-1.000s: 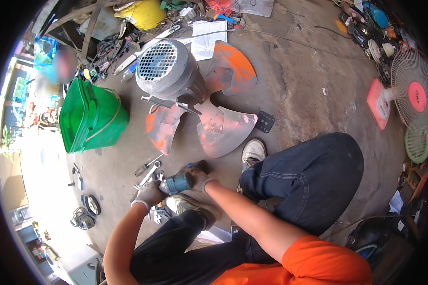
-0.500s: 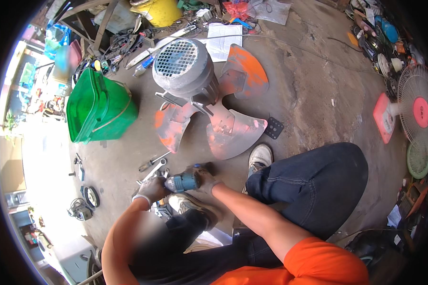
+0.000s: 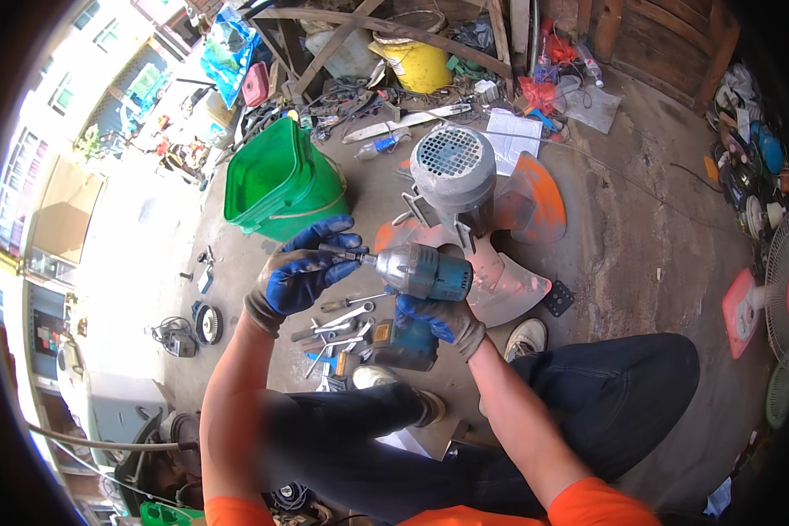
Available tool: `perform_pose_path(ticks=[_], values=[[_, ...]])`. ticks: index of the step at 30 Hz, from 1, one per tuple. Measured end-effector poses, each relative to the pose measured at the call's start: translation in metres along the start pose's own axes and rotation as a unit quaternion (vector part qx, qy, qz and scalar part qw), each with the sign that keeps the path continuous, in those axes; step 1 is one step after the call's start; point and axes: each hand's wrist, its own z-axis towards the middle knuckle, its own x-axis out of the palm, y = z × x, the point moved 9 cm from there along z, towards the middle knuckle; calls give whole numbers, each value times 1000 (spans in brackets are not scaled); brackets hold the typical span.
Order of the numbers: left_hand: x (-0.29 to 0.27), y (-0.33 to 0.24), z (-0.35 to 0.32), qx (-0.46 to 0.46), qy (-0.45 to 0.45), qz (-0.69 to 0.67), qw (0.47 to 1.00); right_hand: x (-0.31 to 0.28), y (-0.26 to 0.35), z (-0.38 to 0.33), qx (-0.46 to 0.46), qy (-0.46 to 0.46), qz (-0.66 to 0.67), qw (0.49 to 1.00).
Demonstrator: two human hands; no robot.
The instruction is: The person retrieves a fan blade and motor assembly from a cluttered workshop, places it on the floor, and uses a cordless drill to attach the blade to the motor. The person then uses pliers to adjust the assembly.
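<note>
Cordless drill (image 3: pixel 425 270) mid-view, nose twd 9 o'clock; R hand (image 3: pixel 440 321) wraps its handle, prob. taking the wt; L hand (image 3: pixel 300 276) grasps bit (image 3: pixel 349 254), prob. steadying it; fan motor (image 3: pixel 456 162) nr 12 o'clock.

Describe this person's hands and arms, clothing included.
The left hand and right hand wear soiled work gloves with a bright blue coating and greyish-brown cuffs. Both forearms are bare below short orange sleeves.
</note>
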Motion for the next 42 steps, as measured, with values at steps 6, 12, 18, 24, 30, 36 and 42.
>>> perform_pose_path(ticks=[6, 12, 18, 24, 30, 36, 42], values=[[6, 7, -3, -2, -95, 104, 990, -18, 38, -18, -88, -112, -334, 932], [-113, -5, -51, 98, -239, -38, 965, -15, 37, -27, -60, -105, -326, 938], [-249, 132, -170, -83, -390, 69, 914, -124, -20, -49, 51, -197, -193, 960], [-251, 334, -245, -245, -376, 103, 888, -178, -91, -56, 50, -243, -168, 954], [-268, 461, -271, -230, -402, 226, 857, -182, -156, -9, 80, -169, -526, 830], [-269, 382, -287, -185, -693, 211, 664, -246, -161, -27, 6, -118, -706, 698], [-295, 370, -283, -173, -657, 250, 690, -180, -165, -4, 110, -94, -717, 681]])
